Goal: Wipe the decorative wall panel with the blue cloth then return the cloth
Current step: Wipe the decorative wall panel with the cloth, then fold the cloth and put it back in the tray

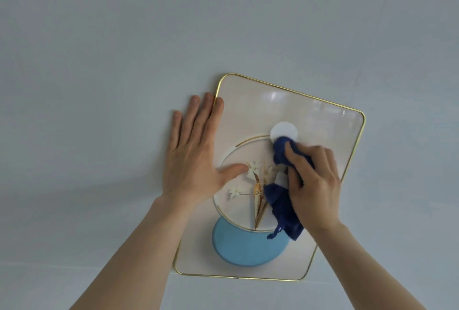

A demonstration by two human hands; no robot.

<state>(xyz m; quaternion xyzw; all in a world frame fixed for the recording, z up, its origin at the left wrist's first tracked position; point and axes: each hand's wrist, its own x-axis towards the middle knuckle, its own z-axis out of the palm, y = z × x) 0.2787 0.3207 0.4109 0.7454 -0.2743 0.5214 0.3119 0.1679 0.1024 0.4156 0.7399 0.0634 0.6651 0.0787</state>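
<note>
The decorative wall panel [310,116] is a cream rectangle with a thin gold rim, hanging tilted on a pale wall. It carries a white disc, a light blue disc, a gold ring and small dried flowers. My right hand [315,185] grips the dark blue cloth [284,210] and presses it on the panel's middle, just under the white disc. A tail of the cloth hangs down past the blue disc. My left hand [193,155] lies flat with fingers spread, across the panel's left edge and the wall.
The pale grey-blue wall [124,49] fills the view around the panel. A faint horizontal seam runs low across the wall [74,263]. Nothing else shows.
</note>
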